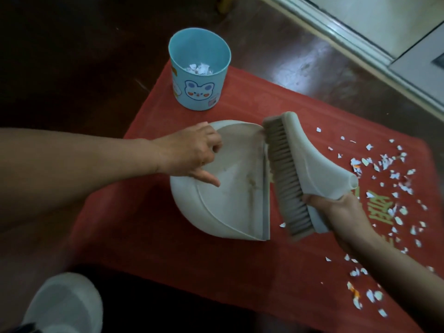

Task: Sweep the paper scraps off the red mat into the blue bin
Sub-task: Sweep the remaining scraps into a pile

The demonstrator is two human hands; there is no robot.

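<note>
Head view: a red mat (168,236) lies on a dark floor (72,56). The blue bin (199,92), with a bunny sticker, stands upright on the mat's far corner and has white scraps in its bottom. Most paper scraps (384,169) are strewn over the right side of the mat, around yellow lettering (379,207), well apart from the bin. 1 scrap lies just beside the near end of the dustpan's lip.

A white dustpan (230,188) sits in the middle of the mat, its lip facing right. The left hand (192,150) holds its rear wall, fingers curled over the rim and thumb stretched across the pan's inside. The right hand (336,212) grips the near end of a white brush (312,164), fingers wrapped round its back. The brush is tilted, with its bristles turned toward the pan's lip and its far end touching the pan's far corner.

A pale slipper (64,304) shows at lower left, and a light door sill (360,32) at upper right.
</note>
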